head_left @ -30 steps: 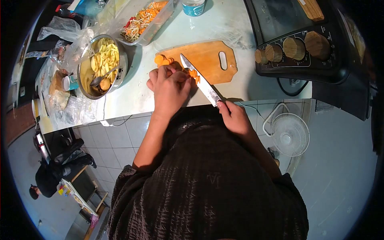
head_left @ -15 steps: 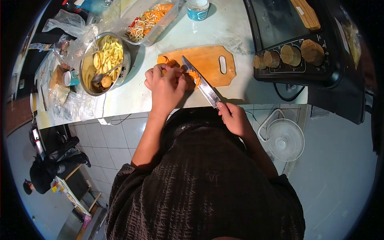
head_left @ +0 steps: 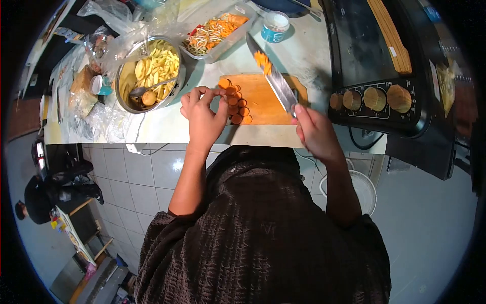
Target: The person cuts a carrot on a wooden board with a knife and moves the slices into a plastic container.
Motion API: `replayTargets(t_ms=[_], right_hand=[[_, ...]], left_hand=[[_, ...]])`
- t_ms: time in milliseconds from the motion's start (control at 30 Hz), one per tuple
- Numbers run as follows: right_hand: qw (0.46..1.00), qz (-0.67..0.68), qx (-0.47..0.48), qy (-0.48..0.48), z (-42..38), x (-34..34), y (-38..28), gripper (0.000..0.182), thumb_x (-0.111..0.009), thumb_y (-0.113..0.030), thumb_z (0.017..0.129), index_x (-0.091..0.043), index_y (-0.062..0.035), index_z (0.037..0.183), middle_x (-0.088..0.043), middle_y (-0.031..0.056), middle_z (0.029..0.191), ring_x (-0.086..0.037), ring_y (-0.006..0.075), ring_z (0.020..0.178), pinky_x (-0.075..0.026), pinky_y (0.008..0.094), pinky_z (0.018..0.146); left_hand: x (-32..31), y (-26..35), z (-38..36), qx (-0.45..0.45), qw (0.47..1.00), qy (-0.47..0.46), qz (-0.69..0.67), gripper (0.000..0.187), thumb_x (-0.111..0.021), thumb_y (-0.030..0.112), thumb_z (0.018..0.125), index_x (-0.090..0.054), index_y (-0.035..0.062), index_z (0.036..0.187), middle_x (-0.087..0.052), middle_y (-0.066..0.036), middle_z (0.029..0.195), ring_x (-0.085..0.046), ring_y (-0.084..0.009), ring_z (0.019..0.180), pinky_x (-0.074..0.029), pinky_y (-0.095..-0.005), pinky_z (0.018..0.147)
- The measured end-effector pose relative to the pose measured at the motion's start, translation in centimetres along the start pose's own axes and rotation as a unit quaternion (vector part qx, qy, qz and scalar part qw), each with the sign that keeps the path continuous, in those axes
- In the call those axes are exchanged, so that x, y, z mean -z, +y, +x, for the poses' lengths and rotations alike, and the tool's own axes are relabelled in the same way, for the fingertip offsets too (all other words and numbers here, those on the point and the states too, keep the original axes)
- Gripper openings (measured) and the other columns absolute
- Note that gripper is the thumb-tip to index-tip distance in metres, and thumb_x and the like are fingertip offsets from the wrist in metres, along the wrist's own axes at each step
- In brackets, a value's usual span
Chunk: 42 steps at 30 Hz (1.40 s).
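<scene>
My right hand (head_left: 319, 133) grips the handle of a kitchen knife (head_left: 279, 86), raised over the right part of a wooden cutting board (head_left: 266, 109). Thin carrot strips (head_left: 262, 63) lie on the flat of its blade. At the board's left edge, my left hand (head_left: 205, 119) has its thumb and forefinger pinched together beside several round carrot slices (head_left: 243, 103); whatever is between the fingertips cannot be made out.
A metal pot (head_left: 177, 93) with pale yellow strips and a spoon stands left. Behind the board are a plastic container (head_left: 215, 53) of sprouts and shredded carrot and a small tub (head_left: 274, 35). A black oven (head_left: 364, 121) stands right. A person (head_left: 43, 200) is far left.
My right hand has lifted the knife up and to the right, off the slices, with carrot strips on the blade. Round slices now show on the board. The view has shifted slightly.
</scene>
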State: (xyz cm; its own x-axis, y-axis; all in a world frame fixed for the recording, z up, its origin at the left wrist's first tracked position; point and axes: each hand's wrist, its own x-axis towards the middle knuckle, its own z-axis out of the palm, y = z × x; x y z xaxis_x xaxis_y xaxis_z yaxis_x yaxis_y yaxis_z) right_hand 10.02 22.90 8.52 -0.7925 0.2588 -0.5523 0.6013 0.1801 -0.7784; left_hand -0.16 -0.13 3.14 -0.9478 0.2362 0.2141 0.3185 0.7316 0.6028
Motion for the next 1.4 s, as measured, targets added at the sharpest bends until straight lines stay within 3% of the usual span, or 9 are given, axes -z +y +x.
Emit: replayTargets(t_ms=[67, 200, 300, 500, 733, 1033, 1133, 1200, 1400], right_hand=[[0.994, -0.041, 0.102, 0.02, 1.9, -0.2, -1.7, 0.043, -0.048, -0.036, 0.099, -0.064, 0.0017, 0.087, -0.056, 0.0084, 0.06, -0.056, 0.0174, 0.058, -0.042, 0.0326, 0.057], [0.986, -0.049, 0.148, 0.056, 7.0, -3.1, -4.9, 0.036, -0.047, -0.03, 0.098, -0.062, 0.0016, 0.09, -0.061, 0.0163, 0.067, -0.062, 0.029, 0.065, -0.046, 0.0405, 0.063], [0.913, -0.23, 0.299, 0.156, 9.7, -4.8, -6.4, 0.022, -0.048, -0.019, 0.096, -0.057, 0.0016, 0.096, -0.063, 0.0247, 0.082, -0.061, 0.0435, 0.08, -0.047, 0.0518, 0.074], [0.866, -0.288, 0.359, 0.198, 11.1, -5.3, -6.4, 0.019, -0.052, -0.015, 0.094, -0.058, 0.003, 0.097, -0.061, 0.0258, 0.088, -0.06, 0.0446, 0.081, -0.049, 0.0504, 0.074], [0.883, -0.253, 0.35, 0.184, 9.8, -3.7, -6.3, 0.019, -0.054, -0.015, 0.094, -0.058, 0.0029, 0.101, -0.062, 0.0247, 0.088, -0.061, 0.0424, 0.084, -0.049, 0.0485, 0.075], [0.892, -0.154, 0.376, 0.197, 4.4, -1.5, -0.7, 0.019, -0.054, -0.012, 0.094, -0.059, 0.0015, 0.106, -0.064, 0.0234, 0.091, -0.061, 0.0426, 0.086, -0.049, 0.0452, 0.074], [0.936, -0.151, 0.276, 0.158, 2.8, -0.7, 0.5, 0.019, -0.055, -0.011, 0.094, -0.059, 0.0023, 0.107, -0.064, 0.0236, 0.091, -0.062, 0.0427, 0.087, -0.049, 0.0445, 0.074], [0.918, -0.144, 0.311, 0.2, 2.4, -0.5, 2.1, 0.024, -0.054, -0.01, 0.096, -0.06, 0.0028, 0.115, -0.066, 0.0197, 0.088, -0.065, 0.0268, 0.078, -0.049, 0.0323, 0.073], [0.929, -0.115, 0.286, 0.206, 1.4, 0.3, 3.6, 0.024, -0.053, -0.011, 0.096, -0.059, 0.0032, 0.115, -0.063, 0.016, 0.082, -0.058, 0.0194, 0.069, -0.047, 0.0306, 0.068]], left_hand=[[0.5, -0.1, -0.3, 0.013, 1.0, 0.01, -0.003, 0.014, -0.069, 0.019, 0.081, -0.072, 0.015, 0.094, -0.057, -0.004, 0.099, -0.045, -0.0269, 0.102, -0.032, -0.0405, 0.089], [1.2, -0.7, -1.1, 0.044, 0.999, 0.029, -0.013, 0.012, -0.071, 0.02, 0.082, -0.073, 0.014, 0.093, -0.059, -0.003, 0.096, -0.046, -0.0255, 0.1, -0.033, -0.0386, 0.09], [1.5, -1.2, -1.7, 0.057, 0.998, 0.029, -0.027, 0.014, -0.069, 0.019, 0.08, -0.072, 0.0146, 0.093, -0.057, -0.002, 0.097, -0.044, -0.0268, 0.099, -0.031, -0.0397, 0.087], [1.9, -1.3, -1.9, 0.082, 0.996, 0.025, -0.033, 0.014, -0.069, 0.021, 0.08, -0.072, 0.0148, 0.093, -0.057, -0.002, 0.098, -0.044, -0.0263, 0.099, -0.031, -0.0393, 0.086], [0.5, -0.5, -1.3, 0.062, 0.997, -0.01, -0.041, 0.015, -0.071, 0.021, 0.08, -0.072, 0.0146, 0.093, -0.058, -0.004, 0.098, -0.045, -0.0268, 0.101, -0.031, -0.0396, 0.087], [-2.7, 2.3, 0.6, -0.153, 0.977, -0.135, 0.066, 0.016, -0.073, 0.021, 0.075, -0.074, 0.0158, 0.09, -0.057, -0.004, 0.103, -0.046, -0.0277, 0.103, -0.033, -0.041, 0.085], [-3.5, 2.8, 1.3, -0.174, 0.969, -0.146, 0.094, 0.015, -0.071, 0.019, 0.075, -0.075, 0.0138, 0.088, -0.057, -0.005, 0.103, -0.046, -0.0282, 0.103, -0.033, -0.0417, 0.086], [-3.8, 2.9, 1.6, -0.186, 0.966, -0.15, 0.099, 0.015, -0.07, 0.018, 0.075, -0.075, 0.0128, 0.088, -0.057, -0.005, 0.103, -0.046, -0.0285, 0.103, -0.034, -0.042, 0.087], [-4.4, 2.6, 2.0, -0.227, 0.954, -0.164, 0.111, 0.013, -0.068, 0.018, 0.077, -0.074, 0.0095, 0.085, -0.057, -0.007, 0.104, -0.045, -0.029, 0.105, -0.034, -0.0427, 0.089]])
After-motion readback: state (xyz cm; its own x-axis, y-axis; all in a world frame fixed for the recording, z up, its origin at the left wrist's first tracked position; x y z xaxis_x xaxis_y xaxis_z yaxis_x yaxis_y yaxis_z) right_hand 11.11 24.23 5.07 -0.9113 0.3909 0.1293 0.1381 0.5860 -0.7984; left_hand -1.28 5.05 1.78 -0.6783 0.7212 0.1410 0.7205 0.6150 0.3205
